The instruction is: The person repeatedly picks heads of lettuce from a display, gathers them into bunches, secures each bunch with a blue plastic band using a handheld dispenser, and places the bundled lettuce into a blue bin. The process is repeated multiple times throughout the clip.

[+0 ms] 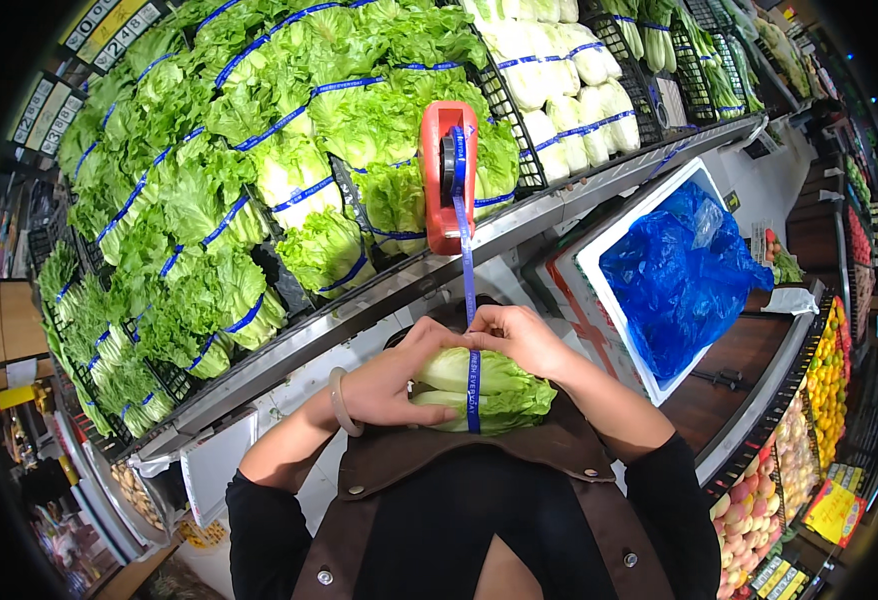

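Observation:
A bundle of green leafy lettuce (510, 394) lies against the front of my brown apron (476, 450). Around it runs a blue printed tape (473, 390), which stretches up from the bundle to a red tape dispenser (450, 176) at the front edge of the vegetable shelf. My left hand (401, 375), with a bangle at the wrist, grips the lettuce on its left side, thumb across the front. Fingers of my right hand (521, 337) pinch the tape at the bundle's far side, where both hands' fingertips meet. The tape's far side on the bundle is hidden.
Taped lettuce bundles (206, 172) fill the sloping shelf ahead, with Chinese cabbages (559, 75) to their right. A metal shelf rail (379, 311) crosses in front of me. At right stands a white foam box (596, 262) holding blue plastic film (683, 277). Fruit displays (754, 495) line the lower right.

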`<state>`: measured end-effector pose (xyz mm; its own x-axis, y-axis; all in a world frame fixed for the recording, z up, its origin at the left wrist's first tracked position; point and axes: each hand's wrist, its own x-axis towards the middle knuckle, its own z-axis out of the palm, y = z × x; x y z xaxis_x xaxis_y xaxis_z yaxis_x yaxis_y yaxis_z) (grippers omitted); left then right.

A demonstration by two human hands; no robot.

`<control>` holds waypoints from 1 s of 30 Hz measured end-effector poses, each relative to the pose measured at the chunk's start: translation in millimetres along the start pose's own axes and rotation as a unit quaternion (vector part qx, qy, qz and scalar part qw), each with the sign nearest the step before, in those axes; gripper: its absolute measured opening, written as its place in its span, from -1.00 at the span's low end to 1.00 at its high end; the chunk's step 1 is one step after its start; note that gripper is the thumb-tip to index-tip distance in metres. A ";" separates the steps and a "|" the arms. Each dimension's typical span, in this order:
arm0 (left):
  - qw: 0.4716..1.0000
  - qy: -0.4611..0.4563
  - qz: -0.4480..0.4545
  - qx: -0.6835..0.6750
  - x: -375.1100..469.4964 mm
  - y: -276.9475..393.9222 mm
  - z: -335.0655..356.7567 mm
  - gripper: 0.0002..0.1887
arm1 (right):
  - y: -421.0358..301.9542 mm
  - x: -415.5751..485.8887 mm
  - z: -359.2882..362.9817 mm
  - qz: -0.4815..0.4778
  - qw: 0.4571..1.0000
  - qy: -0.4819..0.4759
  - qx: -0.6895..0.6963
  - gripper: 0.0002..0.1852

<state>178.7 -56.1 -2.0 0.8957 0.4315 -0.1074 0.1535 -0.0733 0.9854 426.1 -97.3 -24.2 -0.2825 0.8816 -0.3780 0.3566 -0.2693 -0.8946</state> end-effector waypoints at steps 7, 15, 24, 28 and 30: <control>0.999 0.005 -0.033 -0.041 9.1 -31.2 2.0 -0.33 | -15.4 35.0 -17.2 -0.095 0.940 0.263 -0.196 -0.50; 0.976 -0.004 -0.170 -0.137 29.7 -51.2 4.5 -0.42 | -17.3 76.8 -24.8 -0.111 0.918 0.233 -0.302 -0.54; 0.900 0.036 -0.228 -0.370 17.0 -96.3 20.1 -0.52 | -44.6 -23.3 3.1 -0.361 0.898 0.050 -0.247 -0.55; 0.808 0.183 -0.170 -0.534 -1.2 -95.7 33.4 -0.38 | -35.0 -23.4 5.3 -0.397 0.857 0.069 -0.321 -0.46; 0.793 0.236 0.016 -0.562 -0.6 -85.9 30.5 -0.23 | -33.2 -18.9 4.1 -0.432 0.829 0.166 -0.314 -0.38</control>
<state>177.6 -77.5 -90.5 0.5946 0.7534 -0.2808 -0.5719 0.6418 0.5110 416.0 -106.6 11.7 -0.4512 0.7264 0.5184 0.5718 0.6814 -0.4570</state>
